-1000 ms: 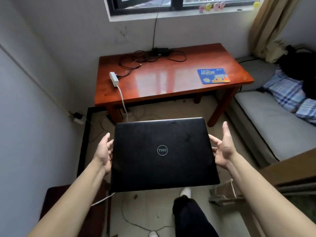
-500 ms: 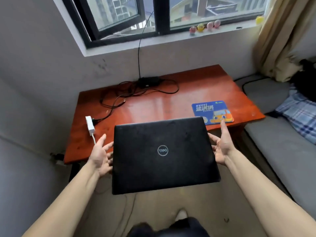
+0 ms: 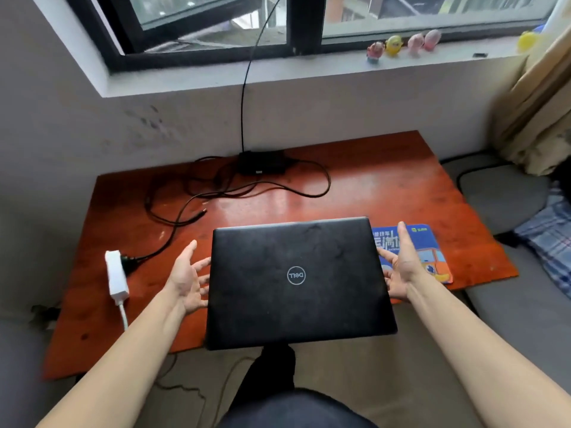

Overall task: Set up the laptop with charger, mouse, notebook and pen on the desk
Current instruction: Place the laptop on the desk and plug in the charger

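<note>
I saw the laptop (image 3: 296, 282) closed: a flat black rectangle with rounded corners, its matte lid smudged and dusty, with a round silver logo in the middle that read upside down from my view. Its long axis ran left to right, and the lid faced up, nearly level. It hung over the near middle of the worktop (image 3: 386, 180), with its near edge sticking out past the worktop's near edge.

The left grip (image 3: 188, 279) was spread wide, palm turned inward, with straight fingers reaching to the laptop's left edge. The right grip (image 3: 401, 267) mirrored it at the right edge, thumb pointing away and fingers going under the laptop. Neither curled around it.

The worktop was glossy red-brown wood. A blue printed mouse pad (image 3: 429, 251) lay flat at the near right, partly hidden behind the right grip and the laptop's corner. A black charger brick (image 3: 262, 162) sat at the far edge, its thin black cables (image 3: 321, 183) looping loosely across the far left. A white power strip (image 3: 116, 276) lay at the near left. Small rounded toys (image 3: 392, 44) stood on the windowsill, and a grey cushion (image 3: 509, 319) lay to the right.
</note>
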`<state>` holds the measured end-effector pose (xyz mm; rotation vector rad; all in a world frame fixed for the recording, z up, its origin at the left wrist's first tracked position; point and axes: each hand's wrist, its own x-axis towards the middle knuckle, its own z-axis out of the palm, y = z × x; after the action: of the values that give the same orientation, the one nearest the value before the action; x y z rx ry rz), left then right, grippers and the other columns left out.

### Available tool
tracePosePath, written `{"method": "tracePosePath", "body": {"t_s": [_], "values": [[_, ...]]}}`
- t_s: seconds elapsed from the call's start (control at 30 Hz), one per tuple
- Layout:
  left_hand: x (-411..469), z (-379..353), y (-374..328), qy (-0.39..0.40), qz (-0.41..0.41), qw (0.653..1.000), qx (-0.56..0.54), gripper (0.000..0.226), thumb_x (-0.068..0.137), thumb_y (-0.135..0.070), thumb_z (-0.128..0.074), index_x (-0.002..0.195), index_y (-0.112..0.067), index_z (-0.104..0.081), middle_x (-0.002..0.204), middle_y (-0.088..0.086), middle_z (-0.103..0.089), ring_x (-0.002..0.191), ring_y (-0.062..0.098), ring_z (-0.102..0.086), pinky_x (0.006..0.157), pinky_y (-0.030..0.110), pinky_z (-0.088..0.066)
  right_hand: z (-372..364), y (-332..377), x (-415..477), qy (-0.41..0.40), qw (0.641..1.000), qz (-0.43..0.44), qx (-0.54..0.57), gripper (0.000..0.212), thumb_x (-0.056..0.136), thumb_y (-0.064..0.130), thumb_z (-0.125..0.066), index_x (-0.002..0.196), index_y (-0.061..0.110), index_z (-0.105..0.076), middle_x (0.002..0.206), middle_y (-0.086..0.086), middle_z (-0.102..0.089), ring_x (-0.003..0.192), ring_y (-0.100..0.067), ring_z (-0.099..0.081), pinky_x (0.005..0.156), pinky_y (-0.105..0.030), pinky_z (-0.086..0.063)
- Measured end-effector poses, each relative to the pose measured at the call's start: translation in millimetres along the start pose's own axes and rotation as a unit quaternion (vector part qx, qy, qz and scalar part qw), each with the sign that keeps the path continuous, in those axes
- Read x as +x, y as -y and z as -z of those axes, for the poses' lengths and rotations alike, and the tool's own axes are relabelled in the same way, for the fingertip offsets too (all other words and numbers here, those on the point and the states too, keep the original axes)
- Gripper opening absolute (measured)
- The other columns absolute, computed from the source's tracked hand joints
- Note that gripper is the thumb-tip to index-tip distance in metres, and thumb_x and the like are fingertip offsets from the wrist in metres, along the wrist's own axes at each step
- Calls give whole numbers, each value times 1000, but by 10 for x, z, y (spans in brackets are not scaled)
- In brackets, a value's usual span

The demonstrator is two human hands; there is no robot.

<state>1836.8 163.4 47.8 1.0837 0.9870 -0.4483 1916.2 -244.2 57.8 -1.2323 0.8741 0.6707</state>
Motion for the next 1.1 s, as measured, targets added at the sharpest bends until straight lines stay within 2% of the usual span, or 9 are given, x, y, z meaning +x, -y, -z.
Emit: {"method": "tracePosePath", "body": {"t_s": [0.1, 0.43, 0.57, 0.7, 0.8, 0.87, 0.93, 1.0, 1.1], "values": [[390, 19, -300, -7, 26, 1000, -6, 85, 76, -81, -47, 141, -26, -52, 138, 13, -55, 124, 35, -52, 91, 55, -46, -284, 235, 300, -9, 999, -31, -42, 99, 51, 103, -44, 118, 32, -61, 117, -14, -64, 102, -34, -63, 62, -42, -59], [1078, -23, -863, -77, 80, 993, 30, 72, 85, -72, -47, 142, -28, -49, 141, 12, -52, 125, 35, -49, 97, 56, -40, -878, 706, 1082, -13, 988, -93, -124, 119, 47, 104, -46, 142, 33, -51, 134, -17, -57, 123, -40, -54, 107, -58, -40], [1205, -117, -921, -98, 89, 991, 34, 61, 87, -71, -45, 129, -27, -57, 120, 8, -61, 113, 31, -57, 78, 42, -48, -1044, 823, 1233, -20, 982, -100, -157, 115, 54, 102, -43, 146, 33, -46, 137, -16, -56, 124, -39, -53, 103, -55, -44], [1286, -237, -933, -127, 81, 988, 39, 43, 93, -65, -42, 92, -28, -65, 96, 3, -67, 87, 23, -60, 61, 33, -43, -1168, 898, 1319, -28, 975, -104, -192, 102, 65, 98, -40, 145, 34, -47, 123, -14, -63, 112, -35, -59, 78, -43, -50], [1324, -276, -907, -144, 80, 986, 30, 47, 96, -62, -40, 85, -25, -66, 89, 1, -69, 82, 21, -62, 59, 32, -42, -1189, 946, 1376, -17, 971, -107, -212, 90, 70, 96, -38, 137, 36, -52, 115, -11, -65, 110, -34, -61, 81, -45, -51], [1327, -259, -897, -142, 92, 985, 24, 56, 94, -67, -37, 93, -18, -64, 94, 3, -67, 85, 22, -61, 61, 34, -43, -1182, 938, 1393, -8, 971, -102, -218, 83, 73, 94, -37, 133, 38, -52, 115, -9, -65, 115, -35, -59, 95, -48, -48], [1326, -213, -888, -131, 108, 985, 1, 72, 91, -74, -35, 115, -10, -60, 111, 10, -67, 101, 28, -62, 72, 39, -49, -1160, 928, 1414, -2, 970, -98, -222, 82, 77, 91, -37, 137, 37, -52, 122, -9, -64, 120, -35, -57, 106, -51, -43], [1321, -162, -869, -115, 117, 985, -45, 94, 86, -79, -36, 141, -4, -47, 135, 15, -60, 127, 34, -54, 92, 46, -48, -1138, 942, 1416, 0, 971, -100, -219, 87, 80, 89, -38, 146, 33, -46, 131, -12, -60, 124, -37, -54, 106, -52, -43], [1256, -167, -821, -124, 102, 979, -126, 104, 80, -81, -43, 154, -10, -31, 148, 16, -50, 135, 36, -48, 106, 54, -43, -1118, 951, 1399, 0, 973, -105, -206, 89, 80, 87, -39, 149, 32, -43, 138, -13, -55, 128, -36, -51, 107, -52, -41]]}}
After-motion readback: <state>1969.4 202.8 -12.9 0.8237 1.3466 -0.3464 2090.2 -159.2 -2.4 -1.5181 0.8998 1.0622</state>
